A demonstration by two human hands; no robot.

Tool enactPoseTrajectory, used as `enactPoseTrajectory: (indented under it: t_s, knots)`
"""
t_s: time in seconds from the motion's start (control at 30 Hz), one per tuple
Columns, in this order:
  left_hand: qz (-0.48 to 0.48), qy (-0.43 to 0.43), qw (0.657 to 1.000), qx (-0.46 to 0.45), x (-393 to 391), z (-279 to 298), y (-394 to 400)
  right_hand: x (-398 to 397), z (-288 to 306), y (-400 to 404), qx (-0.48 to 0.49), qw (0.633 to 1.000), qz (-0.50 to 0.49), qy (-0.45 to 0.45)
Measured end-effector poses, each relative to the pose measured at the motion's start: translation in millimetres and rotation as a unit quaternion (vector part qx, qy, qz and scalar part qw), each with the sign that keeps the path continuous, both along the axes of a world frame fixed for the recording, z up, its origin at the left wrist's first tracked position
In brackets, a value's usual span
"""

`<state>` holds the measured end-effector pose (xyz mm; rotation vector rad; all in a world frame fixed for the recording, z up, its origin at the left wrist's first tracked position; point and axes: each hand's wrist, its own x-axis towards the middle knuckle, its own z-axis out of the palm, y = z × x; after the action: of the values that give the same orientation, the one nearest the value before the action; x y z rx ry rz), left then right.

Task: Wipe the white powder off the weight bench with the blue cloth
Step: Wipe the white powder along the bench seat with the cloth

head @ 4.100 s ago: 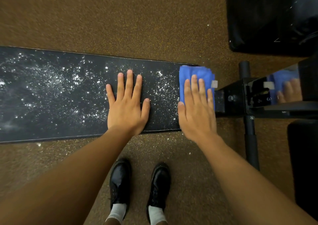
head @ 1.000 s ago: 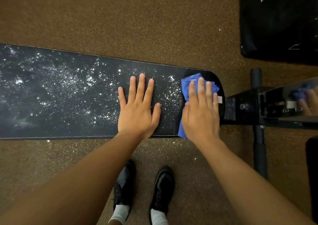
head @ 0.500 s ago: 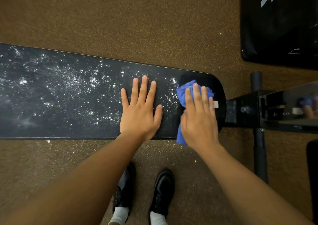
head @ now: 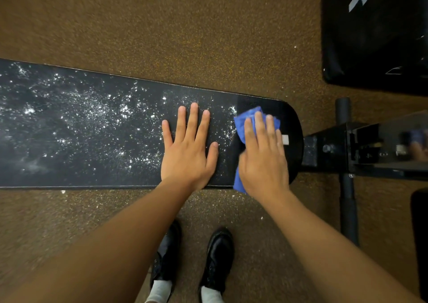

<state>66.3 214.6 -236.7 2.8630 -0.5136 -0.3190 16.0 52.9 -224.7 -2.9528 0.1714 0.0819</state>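
The black weight bench (head: 97,175) runs from the left edge to its rounded right end. White powder (head: 92,117) speckles most of its top; the rounded end looks dark and clean. My left hand (head: 188,147) lies flat on the pad with fingers spread, holding nothing. My right hand (head: 262,157) presses the crumpled blue cloth (head: 240,126) onto the pad just right of it, the cloth showing above the fingers and below the palm at the near edge.
The bench's black metal frame (head: 361,150) and a crossbar (head: 347,210) stand to the right. A black padded block (head: 375,31) sits at the upper right. Brown speckled floor (head: 162,25) surrounds the bench, with spilled powder near my black shoes (head: 217,258).
The cloth started spread at the bench's right end. My right hand has bunched it and slid it left toward my left hand, leaving the rounded end dark. The left hand has stayed flat.
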Motion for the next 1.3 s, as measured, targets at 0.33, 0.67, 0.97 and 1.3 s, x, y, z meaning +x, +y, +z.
enactPoseTrajectory:
  t_s: [0.33, 0.67, 0.97, 1.3]
  knots:
    - [0.002, 0.006, 1.0, 0.002, 0.5, 1.2, -1.1, 62.4, -5.6, -14.9, 0.004, 0.994, -0.104, -0.031]
    - [0.001, 0.005, 1.0, 0.001, 0.2, 1.1, 0.1, 19.7, -0.9, -31.9, 0.013, 0.99, -0.138, -0.018]
    - [-0.001, 0.004, 1.0, 0.002, 0.3, -0.8, -0.6, 18.6, -1.0, 16.1, 0.007, 0.999, 0.045, -0.007]
    - [-0.003, 0.007, 1.0, 0.003, 0.0, -1.7, -0.3, 80.0, -1.9, -5.3, 0.007, 0.994, -0.108, -0.029]
